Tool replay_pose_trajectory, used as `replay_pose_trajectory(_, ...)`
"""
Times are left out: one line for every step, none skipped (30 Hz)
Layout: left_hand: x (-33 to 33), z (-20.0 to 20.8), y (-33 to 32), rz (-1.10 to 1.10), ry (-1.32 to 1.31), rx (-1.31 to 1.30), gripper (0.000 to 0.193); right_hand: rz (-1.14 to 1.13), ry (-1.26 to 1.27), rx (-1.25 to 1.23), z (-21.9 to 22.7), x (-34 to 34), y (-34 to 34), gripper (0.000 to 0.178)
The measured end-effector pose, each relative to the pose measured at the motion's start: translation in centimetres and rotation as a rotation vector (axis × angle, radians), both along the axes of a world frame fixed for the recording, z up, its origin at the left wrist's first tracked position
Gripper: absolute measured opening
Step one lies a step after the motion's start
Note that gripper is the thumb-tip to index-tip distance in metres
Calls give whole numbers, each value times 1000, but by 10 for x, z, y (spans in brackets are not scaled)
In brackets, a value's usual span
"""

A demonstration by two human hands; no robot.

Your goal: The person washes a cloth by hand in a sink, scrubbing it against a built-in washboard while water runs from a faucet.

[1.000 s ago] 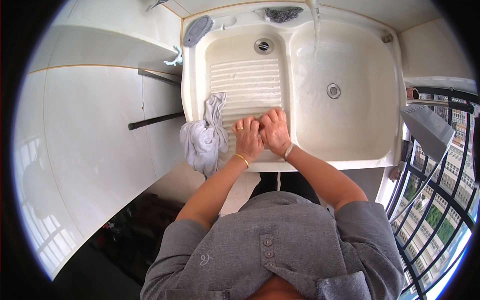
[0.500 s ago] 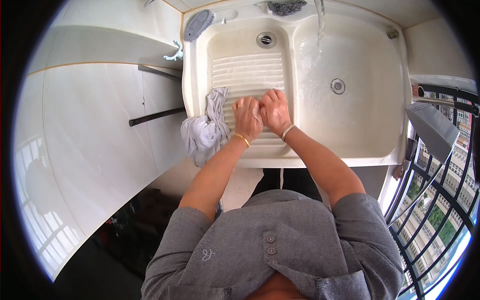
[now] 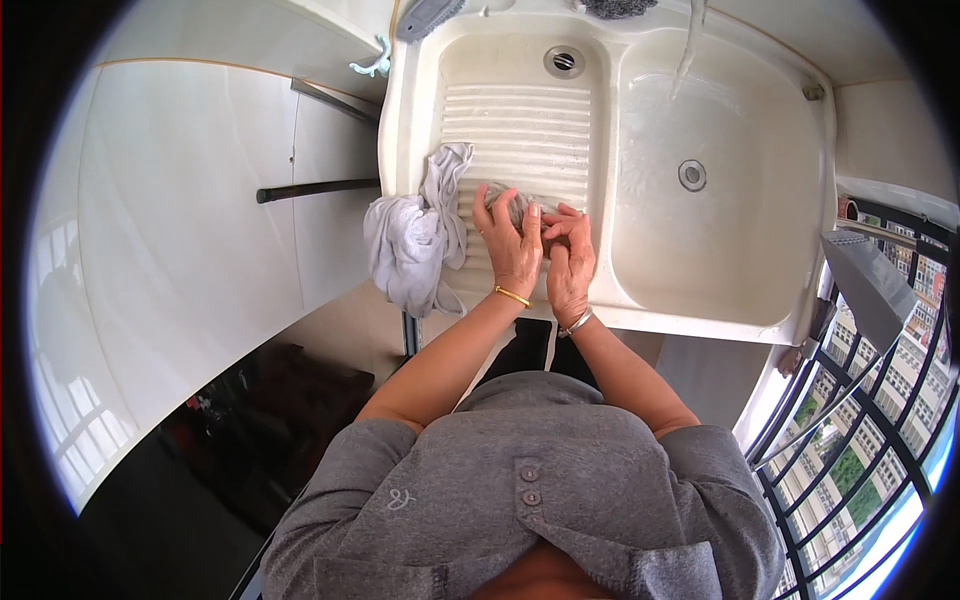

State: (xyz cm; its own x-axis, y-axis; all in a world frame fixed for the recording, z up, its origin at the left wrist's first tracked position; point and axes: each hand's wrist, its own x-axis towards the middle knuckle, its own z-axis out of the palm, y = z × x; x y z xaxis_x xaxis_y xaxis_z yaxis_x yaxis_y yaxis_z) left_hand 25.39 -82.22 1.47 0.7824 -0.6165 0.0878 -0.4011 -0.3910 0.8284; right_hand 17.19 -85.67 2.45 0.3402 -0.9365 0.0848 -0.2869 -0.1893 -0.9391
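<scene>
My left hand (image 3: pixel 512 245), with a gold bangle at the wrist, curls its fingers over a bunched wet grey cloth (image 3: pixel 519 208) on the ribbed washboard (image 3: pixel 520 128) of the sink's left side. Close against it, my right hand (image 3: pixel 570 265), wearing a silver bangle, bends its fingers around the right end of the same cloth. The hands partly hide the cloth, so its kind is not clear. Just left of my left hand, a pale grey crumpled garment (image 3: pixel 410 240) hangs over the left rim, one end lying on the ridges.
Water (image 3: pixel 690 45) runs into the right basin (image 3: pixel 725 250), near its drain (image 3: pixel 692 175). A grey brush (image 3: pixel 428 17) and a dark scouring pad (image 3: pixel 618 8) lie on the back ledge. A black bar (image 3: pixel 315 190) juts out left of the sink. Window bars (image 3: pixel 860 400) stand at the right.
My hands have shifted from knuckles bunched together to fingers spread over the cloth, which now shows between them. The whole view has shifted slightly. The pale garment stays on the rim.
</scene>
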Motion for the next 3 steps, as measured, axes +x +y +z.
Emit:
replay_pose_trajectory(3,-6,1,6,2,6,46,-11,-172,120,-4,2,0,17)
replay_pose_trajectory(9,-14,1,-64,-6,85,47,-25,-344,241,-10,6,-3,22)
replay_pose_trajectory(18,-25,-2,-136,-11,165,49,-22,-338,248,-15,7,-2,22)
